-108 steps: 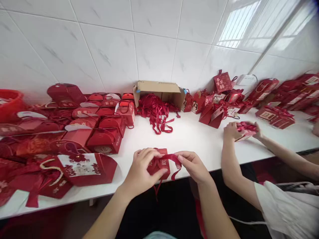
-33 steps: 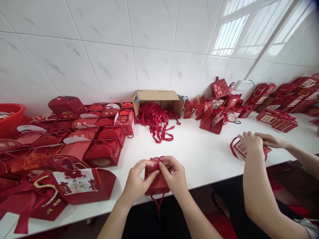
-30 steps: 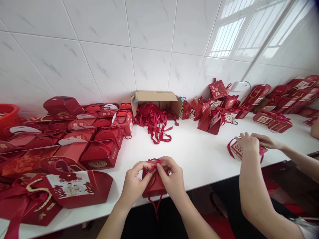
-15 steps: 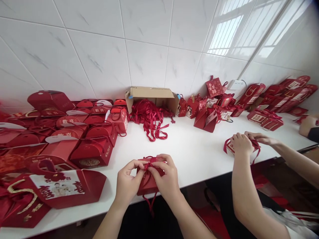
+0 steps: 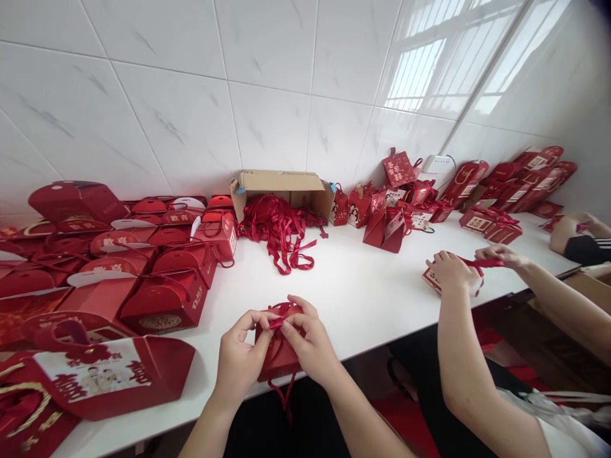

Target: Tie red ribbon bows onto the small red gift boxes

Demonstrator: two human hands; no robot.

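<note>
A small red gift box [image 5: 285,361] sits at the table's front edge, right before me. On top of it, my left hand [image 5: 244,351] pinches a red ribbon [image 5: 276,323] between thumb and forefinger. My right hand [image 5: 309,340] grips the same ribbon from the other side, its fingertips almost meeting those of the left. A cord end [image 5: 285,394] dangles from the box over the edge. How the ribbon is knotted is partly hidden by my fingers.
Many red gift boxes [image 5: 162,299] crowd the left side. Behind, a cardboard box [image 5: 280,180] spills red ribbons [image 5: 281,229] onto the white table [image 5: 353,299]. To my right, a co-worker's hands [image 5: 451,270] handle ribbon on another box; more boxes [image 5: 525,181] stand beyond.
My fingers have shifted slightly on the ribbon, and a short loop now shows between them. The co-worker's far hand has pulled a ribbon out to the right. The view has turned slightly.
</note>
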